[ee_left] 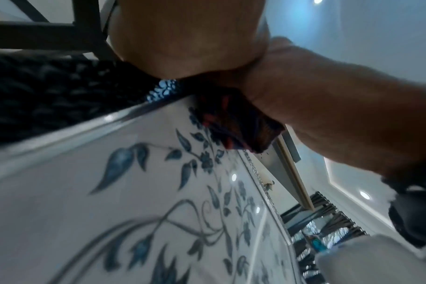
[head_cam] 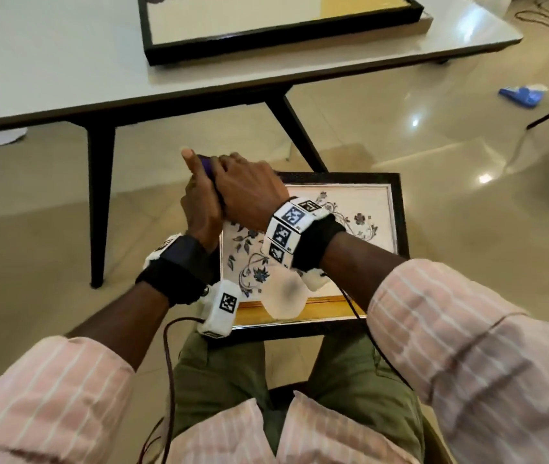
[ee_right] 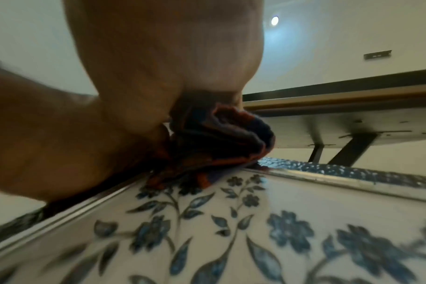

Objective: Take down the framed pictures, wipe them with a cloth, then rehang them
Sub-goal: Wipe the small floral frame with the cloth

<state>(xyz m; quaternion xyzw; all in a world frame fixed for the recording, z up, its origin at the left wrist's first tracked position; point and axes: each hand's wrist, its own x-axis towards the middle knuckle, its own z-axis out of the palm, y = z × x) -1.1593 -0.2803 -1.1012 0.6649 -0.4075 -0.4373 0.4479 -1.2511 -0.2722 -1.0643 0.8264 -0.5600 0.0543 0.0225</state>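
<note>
A floral picture in a black frame lies flat on my lap. My right hand grips a bunched dark purple and orange cloth and presses it on the picture's far left corner. My left hand holds the frame's left edge beside that corner, thumb up, touching the right hand. The left wrist view shows the cloth on the glass under my right hand. In the right wrist view the cloth sits where glass meets frame, with my left hand alongside.
A white table stands just ahead, its dark legs close to my hands. On it lies a second, larger black-framed picture. A blue object and cables lie on the glossy floor at right.
</note>
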